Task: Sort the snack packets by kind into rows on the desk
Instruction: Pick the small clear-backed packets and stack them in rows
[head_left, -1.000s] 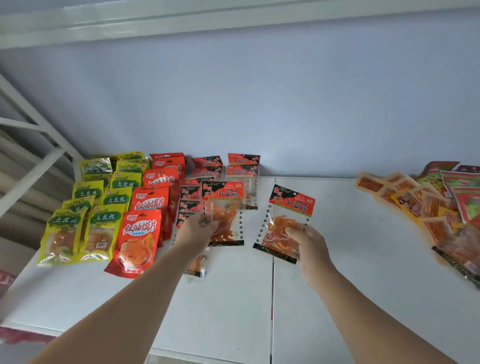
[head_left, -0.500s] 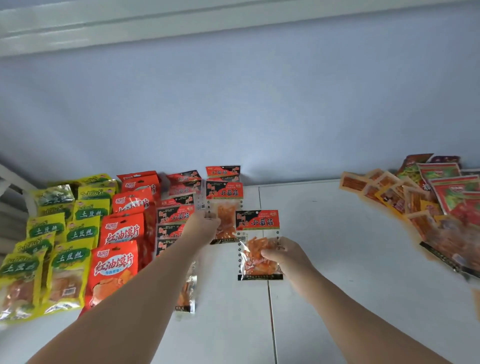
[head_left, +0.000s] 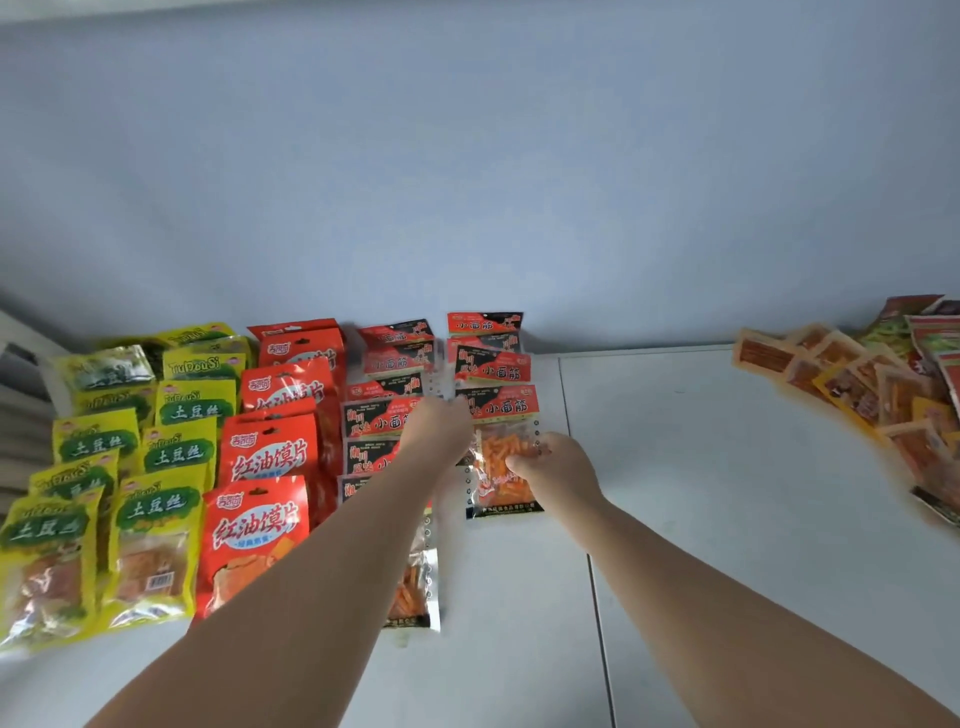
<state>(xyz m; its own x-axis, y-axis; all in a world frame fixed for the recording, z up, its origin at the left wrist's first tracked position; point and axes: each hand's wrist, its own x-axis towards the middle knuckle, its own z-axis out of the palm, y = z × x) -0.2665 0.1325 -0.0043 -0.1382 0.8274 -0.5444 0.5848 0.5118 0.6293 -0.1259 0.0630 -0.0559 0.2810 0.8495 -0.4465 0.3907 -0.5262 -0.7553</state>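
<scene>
Sorted rows of snack packets lie on the white desk (head_left: 701, 519): yellow-green packets (head_left: 156, 530) at the left, red packets (head_left: 260, 525) beside them, then two rows of clear red-and-black packets (head_left: 384, 421). At the front of the rightmost row lies a clear packet of orange sticks (head_left: 501, 457). My right hand (head_left: 550, 462) pinches its right side. My left hand (head_left: 441, 431) touches its top left corner, fingers curled over the edge. The packet overlaps the one behind it.
An unsorted heap of orange, red and green packets (head_left: 883, 384) lies at the desk's far right. A pale blue wall rises right behind the rows. A seam (head_left: 597, 597) runs down the desk between my arms.
My right hand has carried the clear packet leftward and away from me, onto the front of the rightmost clear-packet row. My left hand stayed at that row.
</scene>
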